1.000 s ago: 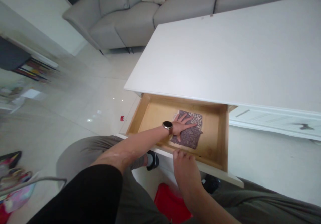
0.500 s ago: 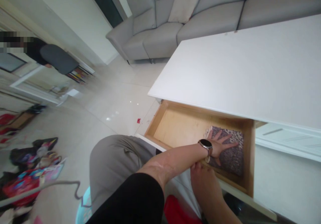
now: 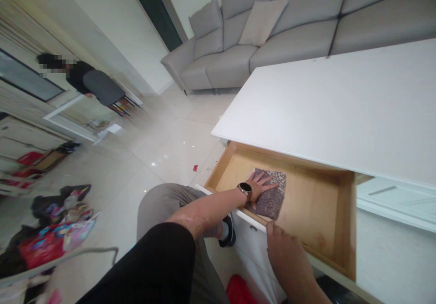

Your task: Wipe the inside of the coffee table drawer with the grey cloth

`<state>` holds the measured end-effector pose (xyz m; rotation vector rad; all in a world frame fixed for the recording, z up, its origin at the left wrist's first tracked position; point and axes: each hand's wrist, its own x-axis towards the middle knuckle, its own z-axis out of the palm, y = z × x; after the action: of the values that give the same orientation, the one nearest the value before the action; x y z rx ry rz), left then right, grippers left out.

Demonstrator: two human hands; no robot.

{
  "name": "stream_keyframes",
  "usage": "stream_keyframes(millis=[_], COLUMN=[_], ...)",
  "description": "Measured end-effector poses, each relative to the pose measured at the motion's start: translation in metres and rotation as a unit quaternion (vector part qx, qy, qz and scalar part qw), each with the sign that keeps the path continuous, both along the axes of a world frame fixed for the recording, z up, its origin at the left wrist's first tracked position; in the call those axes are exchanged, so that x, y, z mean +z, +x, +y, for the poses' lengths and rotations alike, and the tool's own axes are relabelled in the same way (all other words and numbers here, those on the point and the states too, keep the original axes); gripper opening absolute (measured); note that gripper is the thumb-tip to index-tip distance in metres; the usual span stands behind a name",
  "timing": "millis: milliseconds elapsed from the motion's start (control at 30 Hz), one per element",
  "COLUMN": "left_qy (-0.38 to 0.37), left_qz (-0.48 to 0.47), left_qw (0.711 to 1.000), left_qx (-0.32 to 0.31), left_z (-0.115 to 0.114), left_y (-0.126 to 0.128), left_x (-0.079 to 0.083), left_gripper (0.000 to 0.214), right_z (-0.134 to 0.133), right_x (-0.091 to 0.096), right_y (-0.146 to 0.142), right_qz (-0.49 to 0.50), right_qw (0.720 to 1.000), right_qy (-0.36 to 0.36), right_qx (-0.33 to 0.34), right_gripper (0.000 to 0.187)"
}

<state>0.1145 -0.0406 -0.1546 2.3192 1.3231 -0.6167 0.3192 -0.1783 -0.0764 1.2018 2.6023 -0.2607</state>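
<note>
My left hand (image 3: 259, 188), with a watch (image 3: 244, 187) on its wrist, lies flat on a folded purple-grey patterned cloth (image 3: 270, 204). Its fingers are spread and it presses the cloth to the bottom of a pulled-out wooden drawer (image 3: 313, 199), left of the middle. My right hand (image 3: 289, 254) is closed over the top edge of the drawer's white front (image 3: 254, 228), near a small knob. The palm side of that hand is hidden.
The drawer belongs to a white table (image 3: 323, 108). Behind stands a grey sofa (image 3: 231, 72) with a cushion. A person sits on a grey chair (image 3: 105, 88) at far left. Bags and clothes (image 3: 57, 240) lie on the floor. Something red (image 3: 238, 290) is below the drawer.
My left hand has slid the cloth leftward along the drawer bottom, from the right end to left of the middle. My right hand stays on the drawer front. The view has shifted slightly.
</note>
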Motion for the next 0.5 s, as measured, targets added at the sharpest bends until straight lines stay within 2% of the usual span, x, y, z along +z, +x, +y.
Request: stream_keyframes(millis=[133, 267, 367, 500], left_qy=[0.003, 0.034, 0.042, 0.046], left_qz=[0.092, 0.151, 0.183, 0.17], left_qw=[0.996, 0.988, 0.982, 0.984], left_qx=[0.007, 0.019, 0.014, 0.004], left_z=[-0.003, -0.006, -0.007, -0.005], left_y=[-0.057, -0.102, -0.118, -0.121], left_x=[0.011, 0.014, 0.011, 0.011], left_gripper=[0.162, 0.147, 0.145, 0.143], right_z=[0.004, 0.005, 0.001, -0.004], right_x=[0.019, 0.028, 0.022, 0.002], right_y=[-0.005, -0.008, -0.007, 0.0], right_qz=[-0.017, -0.042, -0.042, -0.026], right_qw=[1.0, 0.998, 0.999, 0.998], right_qy=[-0.024, -0.033, -0.006, 0.051], right_qx=[-0.011, -0.019, -0.01, -0.002], right_gripper=[0.042, 0.043, 0.044, 0.043])
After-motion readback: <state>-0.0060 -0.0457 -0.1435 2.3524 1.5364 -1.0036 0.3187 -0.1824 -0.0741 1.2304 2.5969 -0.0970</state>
